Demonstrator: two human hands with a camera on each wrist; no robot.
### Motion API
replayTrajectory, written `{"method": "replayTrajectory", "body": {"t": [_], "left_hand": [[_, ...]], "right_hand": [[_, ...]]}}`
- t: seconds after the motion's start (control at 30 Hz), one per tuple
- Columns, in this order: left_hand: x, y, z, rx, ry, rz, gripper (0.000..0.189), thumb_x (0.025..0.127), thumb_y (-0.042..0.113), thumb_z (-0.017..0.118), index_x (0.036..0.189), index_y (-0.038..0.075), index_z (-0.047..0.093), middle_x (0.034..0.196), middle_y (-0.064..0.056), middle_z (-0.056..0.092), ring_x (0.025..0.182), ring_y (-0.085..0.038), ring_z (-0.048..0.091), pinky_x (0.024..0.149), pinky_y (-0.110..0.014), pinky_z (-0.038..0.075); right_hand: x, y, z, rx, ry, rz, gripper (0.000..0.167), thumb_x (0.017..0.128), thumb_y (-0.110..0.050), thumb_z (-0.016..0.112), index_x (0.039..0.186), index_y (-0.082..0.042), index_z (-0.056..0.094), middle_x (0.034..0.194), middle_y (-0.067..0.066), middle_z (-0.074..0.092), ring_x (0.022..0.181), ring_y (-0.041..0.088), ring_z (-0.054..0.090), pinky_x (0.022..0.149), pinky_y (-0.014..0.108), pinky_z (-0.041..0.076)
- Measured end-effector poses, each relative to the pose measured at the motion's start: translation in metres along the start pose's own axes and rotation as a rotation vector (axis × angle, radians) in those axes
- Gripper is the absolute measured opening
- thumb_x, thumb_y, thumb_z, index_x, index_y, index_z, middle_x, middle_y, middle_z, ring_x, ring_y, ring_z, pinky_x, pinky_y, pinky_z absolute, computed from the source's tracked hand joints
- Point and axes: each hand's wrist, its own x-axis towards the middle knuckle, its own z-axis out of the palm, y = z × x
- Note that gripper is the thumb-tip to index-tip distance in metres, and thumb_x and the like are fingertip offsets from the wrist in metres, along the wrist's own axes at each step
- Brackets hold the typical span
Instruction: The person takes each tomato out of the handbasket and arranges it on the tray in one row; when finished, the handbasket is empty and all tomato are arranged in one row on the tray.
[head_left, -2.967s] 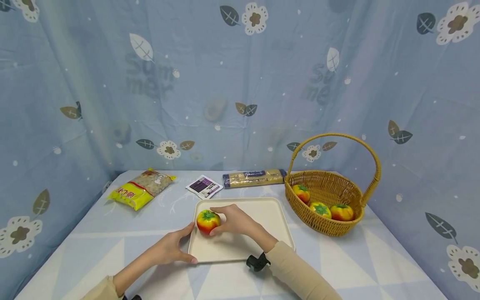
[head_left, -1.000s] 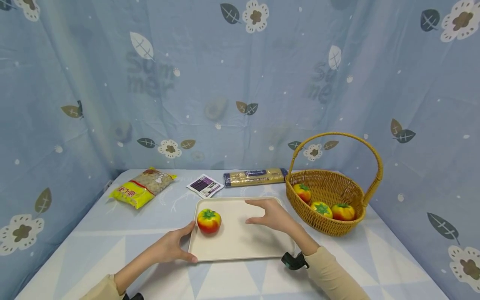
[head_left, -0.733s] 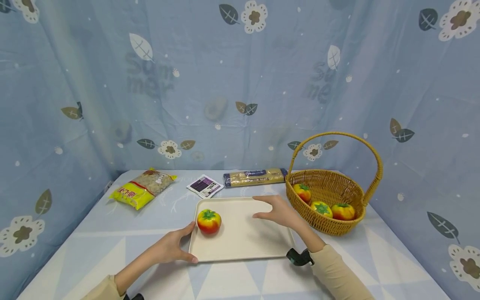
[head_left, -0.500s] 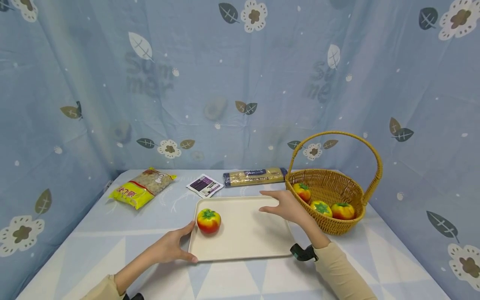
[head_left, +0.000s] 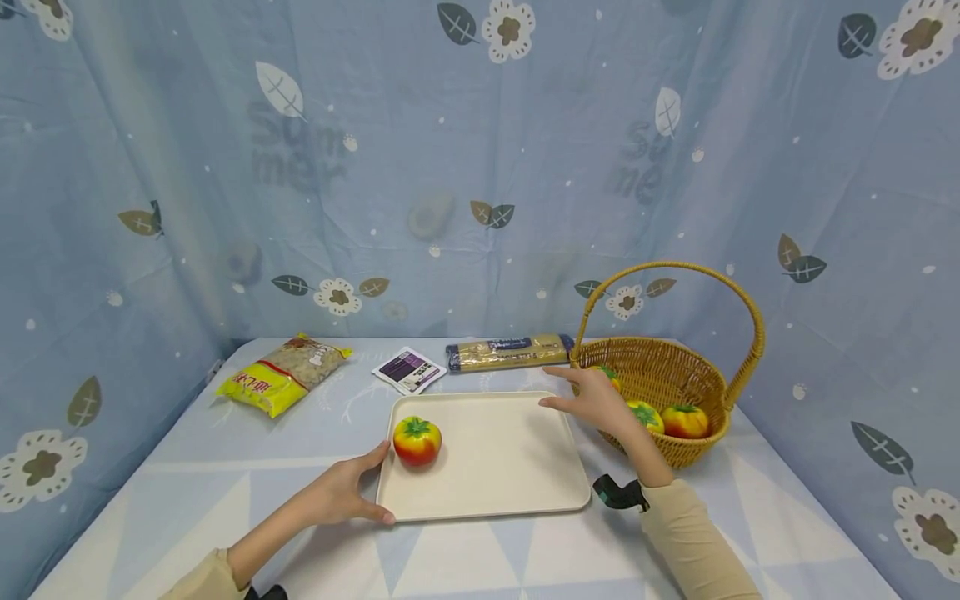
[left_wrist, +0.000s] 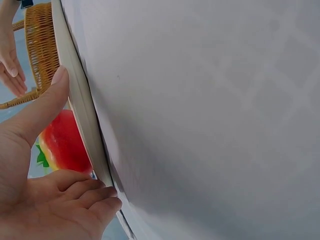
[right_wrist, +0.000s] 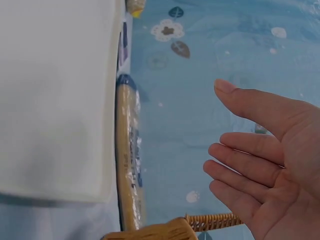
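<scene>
A cream tray lies on the table with one red-and-yellow persimmon, green-topped, near its left side. At the tray's near left corner is my left hand, thumb at the front edge and fingers along the left side. The left wrist view shows its thumb and fingertips against the tray rim. My right hand holds nothing, thumb and fingers spread apart, between the tray's far right corner and a wicker basket. Three more persimmons lie in the basket, two of them partly hidden by that hand.
Along the back lie a yellow bag of pellets, a white-and-purple packet and a long pack of spaghetti. The basket's tall handle arches over it. A patterned blue curtain surrounds the table.
My right hand has let go of the persimmon on the tray and moved right, up to the basket's left side. My left hand has stayed at the tray's corner.
</scene>
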Motion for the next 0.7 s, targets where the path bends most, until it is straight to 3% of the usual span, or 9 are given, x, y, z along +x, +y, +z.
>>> {"method": "replayTrajectory", "body": {"t": [0.07, 0.17, 0.2, 0.3, 0.4, 0.5, 0.53, 0.7], "left_hand": [[0.0, 0.0, 0.0, -0.002, -0.001, -0.005, 0.113, 0.062, 0.039, 0.089, 0.146, -0.009, 0.03, 0.148, -0.026, 0.034, 0.135, -0.045, 0.032, 0.108, -0.056, 0.031], [0.0, 0.0, 0.0, -0.003, 0.002, -0.011, 0.113, 0.062, 0.039, 0.089, 0.146, -0.008, 0.03, 0.148, -0.026, 0.034, 0.135, -0.045, 0.032, 0.108, -0.056, 0.031], [0.0, 0.0, 0.001, -0.004, 0.002, -0.011, 0.113, 0.062, 0.039, 0.089, 0.146, -0.009, 0.03, 0.148, -0.026, 0.034, 0.135, -0.045, 0.032, 0.108, -0.056, 0.031], [-0.001, 0.001, 0.001, -0.008, 0.001, -0.008, 0.113, 0.062, 0.039, 0.089, 0.146, -0.009, 0.03, 0.148, -0.026, 0.034, 0.135, -0.046, 0.032, 0.108, -0.057, 0.031], [-0.002, 0.001, 0.0, -0.003, -0.001, 0.002, 0.113, 0.062, 0.039, 0.089, 0.145, -0.01, 0.03, 0.148, -0.027, 0.034, 0.135, -0.046, 0.032, 0.108, -0.057, 0.031], [-0.002, 0.0, 0.0, 0.007, 0.001, 0.015, 0.113, 0.062, 0.039, 0.089, 0.145, -0.011, 0.03, 0.147, -0.028, 0.034, 0.134, -0.047, 0.032, 0.107, -0.057, 0.031], [-0.001, 0.0, 0.0, 0.011, 0.001, 0.02, 0.113, 0.062, 0.039, 0.089, 0.145, -0.011, 0.03, 0.147, -0.028, 0.034, 0.134, -0.047, 0.032, 0.107, -0.057, 0.031], [-0.001, 0.0, -0.001, 0.022, 0.004, 0.04, 0.112, 0.063, 0.04, 0.088, 0.144, -0.012, 0.03, 0.146, -0.029, 0.035, 0.133, -0.047, 0.033, 0.107, -0.056, 0.032]], "right_hand": [[0.0, 0.005, -0.003, -0.002, 0.015, -0.009, 0.058, 0.083, -0.035, 0.077, 0.132, -0.009, 0.061, 0.048, -0.008, 0.019, 0.044, 0.009, 0.013, 0.042, 0.022, 0.021], [0.0, 0.012, -0.008, -0.004, 0.027, -0.013, 0.058, 0.083, -0.036, 0.076, 0.132, -0.008, 0.06, 0.045, -0.004, 0.027, 0.041, 0.008, 0.014, 0.045, 0.024, 0.03], [0.0, 0.014, -0.01, -0.001, 0.034, -0.015, 0.057, 0.083, -0.035, 0.076, 0.131, -0.008, 0.061, 0.047, -0.002, 0.037, 0.041, 0.008, 0.015, 0.049, 0.026, 0.034], [-0.001, 0.02, -0.016, -0.002, 0.035, -0.012, 0.055, 0.084, -0.034, 0.075, 0.131, -0.007, 0.061, 0.077, 0.013, 0.067, 0.039, 0.007, 0.019, 0.059, 0.03, 0.042], [-0.001, 0.026, -0.023, 0.008, 0.02, 0.008, 0.054, 0.085, -0.032, 0.075, 0.131, -0.006, 0.061, 0.11, 0.021, 0.068, 0.038, 0.008, 0.022, 0.057, 0.03, 0.043], [-0.002, 0.032, -0.031, 0.015, -0.002, 0.017, 0.054, 0.086, -0.028, 0.075, 0.131, -0.004, 0.06, 0.113, 0.024, 0.066, 0.037, 0.009, 0.023, 0.049, 0.03, 0.041], [-0.002, 0.034, -0.033, 0.012, -0.011, 0.019, 0.054, 0.086, -0.028, 0.074, 0.131, -0.003, 0.059, 0.105, 0.025, 0.067, 0.036, 0.009, 0.024, 0.05, 0.03, 0.042], [-0.003, 0.042, -0.045, -0.003, -0.061, -0.002, 0.055, 0.087, -0.028, 0.073, 0.134, -0.003, 0.057, 0.114, 0.024, 0.065, 0.035, 0.009, 0.028, 0.059, 0.034, 0.046]]}}
